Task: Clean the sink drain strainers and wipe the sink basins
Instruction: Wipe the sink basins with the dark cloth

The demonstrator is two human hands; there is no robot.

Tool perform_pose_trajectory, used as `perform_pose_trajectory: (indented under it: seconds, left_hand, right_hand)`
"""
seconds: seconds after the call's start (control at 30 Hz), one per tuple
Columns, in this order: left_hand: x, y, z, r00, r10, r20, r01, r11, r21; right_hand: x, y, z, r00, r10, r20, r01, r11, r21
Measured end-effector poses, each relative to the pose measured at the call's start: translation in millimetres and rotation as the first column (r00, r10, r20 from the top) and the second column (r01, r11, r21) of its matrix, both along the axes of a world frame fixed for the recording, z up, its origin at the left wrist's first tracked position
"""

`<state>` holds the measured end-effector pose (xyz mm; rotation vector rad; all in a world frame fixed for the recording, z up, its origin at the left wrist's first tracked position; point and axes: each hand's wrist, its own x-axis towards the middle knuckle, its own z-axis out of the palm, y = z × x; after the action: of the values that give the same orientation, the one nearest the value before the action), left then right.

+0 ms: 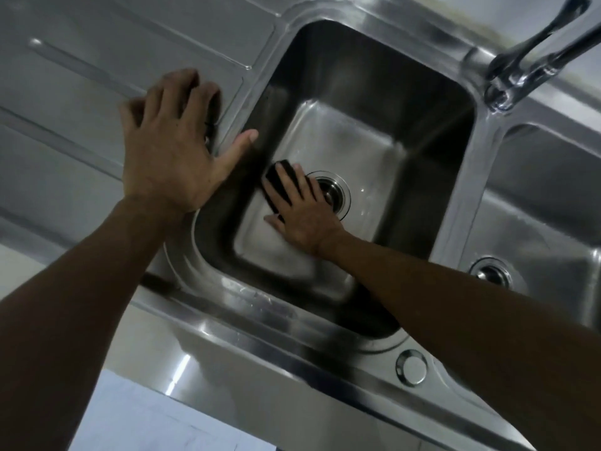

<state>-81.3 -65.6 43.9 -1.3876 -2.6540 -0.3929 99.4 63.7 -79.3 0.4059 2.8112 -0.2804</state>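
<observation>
A stainless steel double sink fills the view. My right hand (304, 211) lies flat on the floor of the left basin (383, 102), pressing a dark sponge (276, 182) with straight fingers, just left of the drain strainer (333, 190). Part of that strainer is hidden by my fingers. My left hand (172, 141) rests open on the drainboard (97, 60) at the basin's left rim, with the thumb reaching over the edge. The right basin (553, 190) shows its own drain strainer (491, 273).
A chrome faucet (533, 56) rises at the back right between the two basins. A round capped hole (411, 367) sits in the front rim. Below the sink's front edge lies a pale floor (136, 418).
</observation>
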Motion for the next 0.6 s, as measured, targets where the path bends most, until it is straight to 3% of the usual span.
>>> perform_pose_trajectory:
  seconds: [0.2, 0.3, 0.4, 0.47, 0.6]
  left_hand:
    - [-1, 1, 1, 1.000, 0.012, 0.012, -0.012, 1.000, 0.009]
    - [0, 1, 4, 1.000, 0.005, 0.020, -0.005, 1.000, 0.007]
    - [-1, 4, 5, 1.000, -0.002, 0.010, 0.002, 1.000, 0.001]
    - [0, 5, 6, 1.000, -0.011, 0.029, 0.011, 1.000, -0.001]
    - [0, 0, 0, 1.000, -0.003, 0.016, 0.003, 1.000, 0.015]
  right_hand:
    - [-15, 73, -8, 0.919, -0.392, -0.046, 0.394, 0.916, 0.077]
    - [20, 88, -2, 0.799, -0.601, -0.032, 0.600, 0.792, 0.114]
    - [40, 46, -1, 0.679, -0.734, -0.016, 0.731, 0.674, 0.107]
    - [41, 6, -2, 0.695, -0.719, -0.029, 0.719, 0.693, 0.045]
    - [26, -16, -11, 0.819, -0.569, -0.072, 0.564, 0.822, -0.083]
